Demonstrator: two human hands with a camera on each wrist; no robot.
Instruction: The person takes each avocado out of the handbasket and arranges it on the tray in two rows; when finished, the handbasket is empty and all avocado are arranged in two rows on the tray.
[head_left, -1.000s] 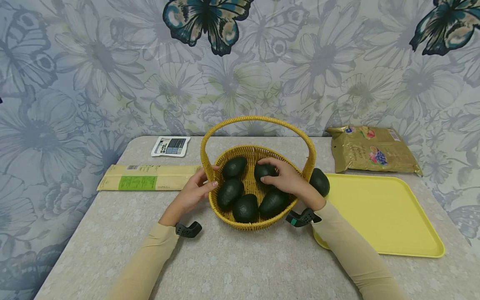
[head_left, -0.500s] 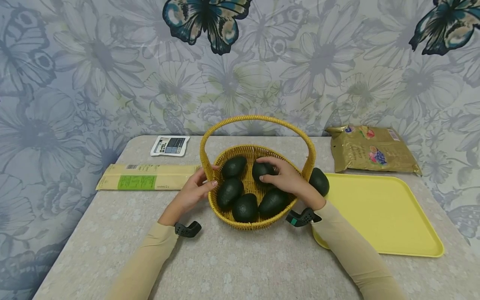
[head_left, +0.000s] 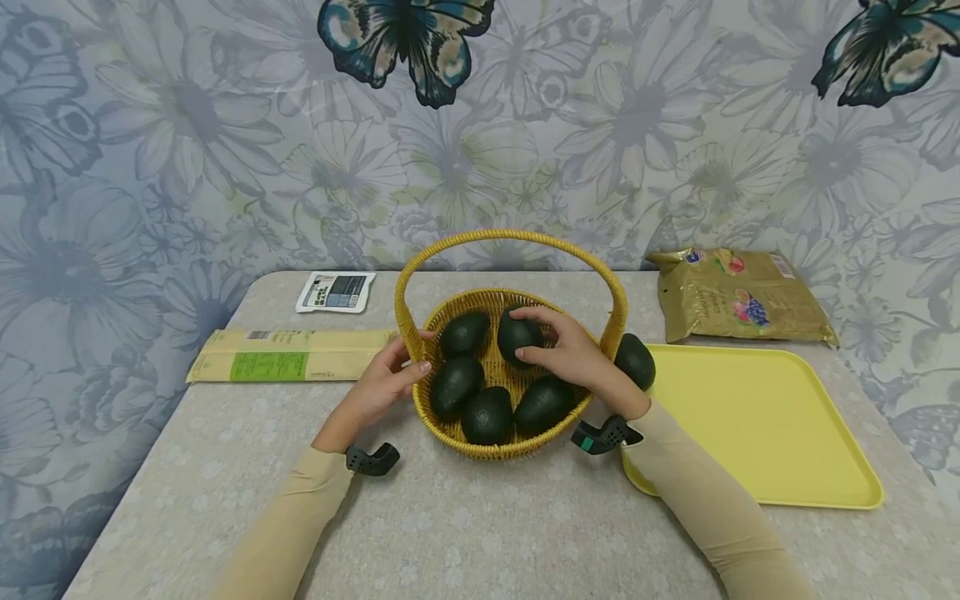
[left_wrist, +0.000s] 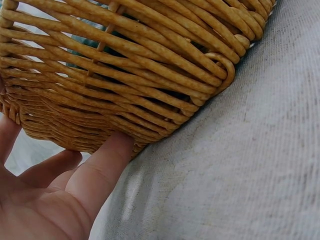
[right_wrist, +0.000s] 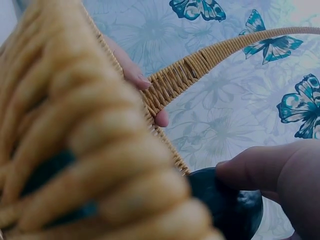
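Raised slightly: avocado (head_left: 519, 335) lifts from basket (head_left: 480, 446).
Right hand (head_left: 573, 357) grips it; left hand (head_left: 384, 385) clasps the basket rim, steadying it on the desk (head_left: 480, 533).

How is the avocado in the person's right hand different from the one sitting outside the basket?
The held avocado is inside the basket, gripped by the right hand; the outside avocado rests untouched beside the basket's right wall, at the edge of the yellow tray. The held one is partly covered by fingers and looks rounder from above; the outside one shows more of its length. Both are dark green with the same dull skin.
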